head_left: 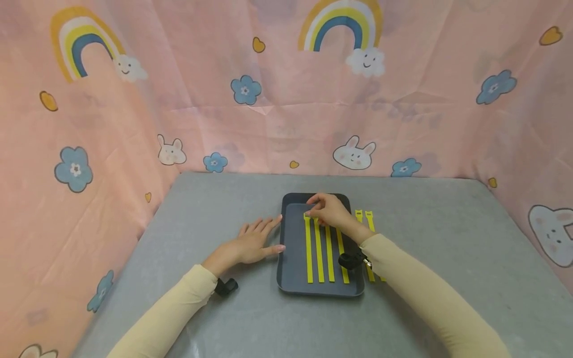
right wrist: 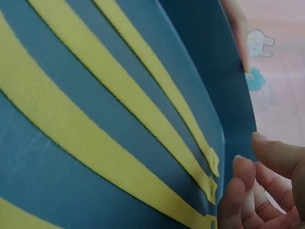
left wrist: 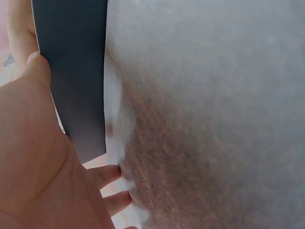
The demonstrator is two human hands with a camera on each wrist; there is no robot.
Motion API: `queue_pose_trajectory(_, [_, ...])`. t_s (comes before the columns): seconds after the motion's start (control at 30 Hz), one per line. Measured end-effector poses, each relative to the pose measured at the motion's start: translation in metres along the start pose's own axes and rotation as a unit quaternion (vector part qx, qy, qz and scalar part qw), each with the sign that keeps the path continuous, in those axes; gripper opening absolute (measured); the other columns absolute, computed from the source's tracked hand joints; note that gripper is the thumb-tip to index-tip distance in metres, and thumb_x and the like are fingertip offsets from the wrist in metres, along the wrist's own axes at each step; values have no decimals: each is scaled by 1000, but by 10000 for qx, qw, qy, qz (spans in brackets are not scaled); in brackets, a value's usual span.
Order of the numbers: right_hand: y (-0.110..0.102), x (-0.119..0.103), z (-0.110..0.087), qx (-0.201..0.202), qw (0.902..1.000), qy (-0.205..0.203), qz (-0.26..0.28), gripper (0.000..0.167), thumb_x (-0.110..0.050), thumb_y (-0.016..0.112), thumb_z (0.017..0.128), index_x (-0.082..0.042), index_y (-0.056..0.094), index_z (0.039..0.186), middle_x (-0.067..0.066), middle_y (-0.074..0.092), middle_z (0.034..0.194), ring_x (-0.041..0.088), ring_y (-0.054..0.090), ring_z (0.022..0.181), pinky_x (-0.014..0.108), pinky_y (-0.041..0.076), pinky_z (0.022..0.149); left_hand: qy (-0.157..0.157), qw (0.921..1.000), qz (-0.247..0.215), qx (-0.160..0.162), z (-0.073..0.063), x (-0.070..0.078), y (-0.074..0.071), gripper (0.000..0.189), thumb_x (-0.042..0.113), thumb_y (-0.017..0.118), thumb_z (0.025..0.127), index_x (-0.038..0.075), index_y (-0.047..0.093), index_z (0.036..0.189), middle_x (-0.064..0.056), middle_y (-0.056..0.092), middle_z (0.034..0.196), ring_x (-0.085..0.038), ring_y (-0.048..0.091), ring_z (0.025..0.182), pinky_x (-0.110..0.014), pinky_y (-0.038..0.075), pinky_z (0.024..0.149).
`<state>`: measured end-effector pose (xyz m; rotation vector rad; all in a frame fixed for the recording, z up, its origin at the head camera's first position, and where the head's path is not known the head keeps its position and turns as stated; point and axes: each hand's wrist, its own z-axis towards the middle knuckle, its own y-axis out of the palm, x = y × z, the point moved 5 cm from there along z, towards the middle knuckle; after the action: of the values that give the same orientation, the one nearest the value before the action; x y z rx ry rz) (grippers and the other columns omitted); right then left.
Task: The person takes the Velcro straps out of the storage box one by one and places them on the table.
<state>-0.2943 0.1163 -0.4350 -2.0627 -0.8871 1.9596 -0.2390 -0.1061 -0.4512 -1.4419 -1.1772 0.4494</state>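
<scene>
Several yellow hook-and-loop cable straps (head_left: 320,253) lie side by side, lengthwise, in a dark grey tray (head_left: 293,286). My right hand (head_left: 331,211) is over the tray's far end, fingers bent and close to the slotted heads of the straps. In the right wrist view, thumb and fingers stand apart beside a strap (right wrist: 138,107), with nothing between them. My left hand (head_left: 252,243) is spread at the tray's left side, thumb and index fingertip at the rim. The left wrist view shows the thumb against the tray's outer wall (left wrist: 71,71).
Two more yellow straps (head_left: 369,219) lie on the grey table (head_left: 447,238) right of the tray, partly hidden under my right forearm. A pink patterned curtain (head_left: 286,124) hangs behind the table and along its sides.
</scene>
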Motion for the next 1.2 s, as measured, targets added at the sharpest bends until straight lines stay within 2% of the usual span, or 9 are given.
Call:
queue_pose_trajectory(0.2, [3,4,5,102,9998,137,-128,39,-16,71,92,-2,60,126,17,73,98,22,66,67,32,55,62,19,10000,-28,5,1,-1,-1,87,69,41,95,28,1,161,-12,15,168,-40,12,155,-66,11,120])
queue_pose_trajectory(0.43, [5,8,7,114,9996,238,-93,35,-12,73,89,-2,62,121,14,73,92,19,61,61,30,52,59,7,10000,-34,18,0,-1,-1,87,69,41,95,28,2,161,-11,16,168,-39,12,155,-66,11,120])
queue_pose_trajectory(0.83, [7,10,9,266,9975,128,-638,32,-10,77,85,-4,67,115,10,68,80,18,60,59,30,53,57,-10,10000,-8,33,0,-2,0,86,69,41,95,30,1,161,-10,15,168,-38,10,155,-65,10,121])
queue_pose_trajectory(1.2, [9,10,14,342,9958,101,-849,33,-14,80,83,-6,69,113,7,67,75,17,60,57,29,51,56,-12,10000,-12,33,0,-1,-1,85,69,41,95,31,2,161,-10,17,167,-38,12,155,-65,12,121])
